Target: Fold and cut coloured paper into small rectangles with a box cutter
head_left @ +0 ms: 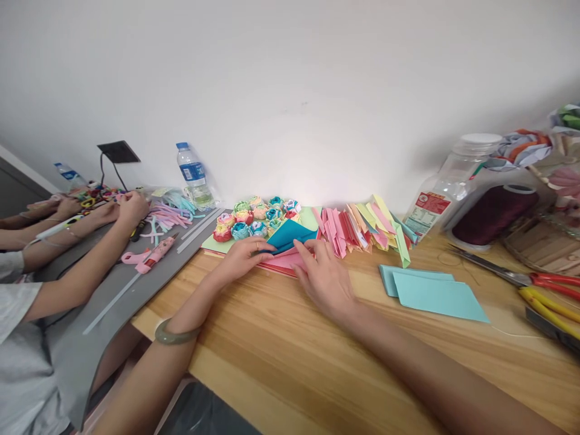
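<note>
A dark blue folded paper lies between my two hands at the middle of the table, over a stack of coloured sheets. My left hand pinches its left corner; a ring and a bangle show on this hand and wrist. Bent over the paper's right side is my right hand, thumb and fingers gripping the edge. The pink sheet under the blue paper is partly covered by my fingers. Just behind stand several rolled paper flowers in mixed colours. Folded paper strips stand in a row to the right.
Turquoise folded papers lie right of my right forearm. Beyond them are red-handled pliers, a plastic jar and a dark thread spool. At left, a pink glue gun, a water bottle and co-workers' hands.
</note>
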The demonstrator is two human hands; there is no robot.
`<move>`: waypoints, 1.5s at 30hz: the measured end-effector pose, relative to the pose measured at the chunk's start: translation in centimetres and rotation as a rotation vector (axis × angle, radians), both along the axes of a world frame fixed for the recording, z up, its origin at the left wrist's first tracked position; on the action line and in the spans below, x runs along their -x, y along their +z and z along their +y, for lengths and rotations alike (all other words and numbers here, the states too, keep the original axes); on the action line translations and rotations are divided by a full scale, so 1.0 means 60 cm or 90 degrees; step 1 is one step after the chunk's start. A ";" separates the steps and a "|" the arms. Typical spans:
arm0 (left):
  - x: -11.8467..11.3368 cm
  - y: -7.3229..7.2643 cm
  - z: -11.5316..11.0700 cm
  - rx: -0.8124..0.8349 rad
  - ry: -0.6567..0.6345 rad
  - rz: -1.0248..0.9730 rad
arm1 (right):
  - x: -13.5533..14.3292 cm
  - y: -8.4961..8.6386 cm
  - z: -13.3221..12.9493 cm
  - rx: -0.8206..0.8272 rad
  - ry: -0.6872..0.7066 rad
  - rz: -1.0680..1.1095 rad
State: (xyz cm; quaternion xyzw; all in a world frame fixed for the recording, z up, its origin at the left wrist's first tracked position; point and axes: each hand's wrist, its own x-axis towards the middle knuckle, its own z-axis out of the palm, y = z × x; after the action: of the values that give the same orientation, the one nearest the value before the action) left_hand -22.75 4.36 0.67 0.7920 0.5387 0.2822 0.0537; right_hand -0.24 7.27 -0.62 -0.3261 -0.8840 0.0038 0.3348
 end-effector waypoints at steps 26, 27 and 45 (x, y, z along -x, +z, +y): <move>0.000 0.000 -0.002 0.007 0.009 -0.004 | -0.024 0.001 0.030 -0.055 0.054 0.050; 0.000 0.000 -0.002 0.011 0.010 -0.010 | -0.025 0.002 0.032 -0.072 0.056 0.045; 0.006 -0.003 0.005 0.065 0.021 -0.121 | -0.023 -0.007 0.052 -0.212 0.078 0.055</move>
State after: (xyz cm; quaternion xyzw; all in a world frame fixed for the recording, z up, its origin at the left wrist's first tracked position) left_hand -23.13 4.68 0.47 0.7491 0.5576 0.3290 0.1405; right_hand 1.13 10.36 -1.07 -0.2113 -0.8754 -0.1079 0.4211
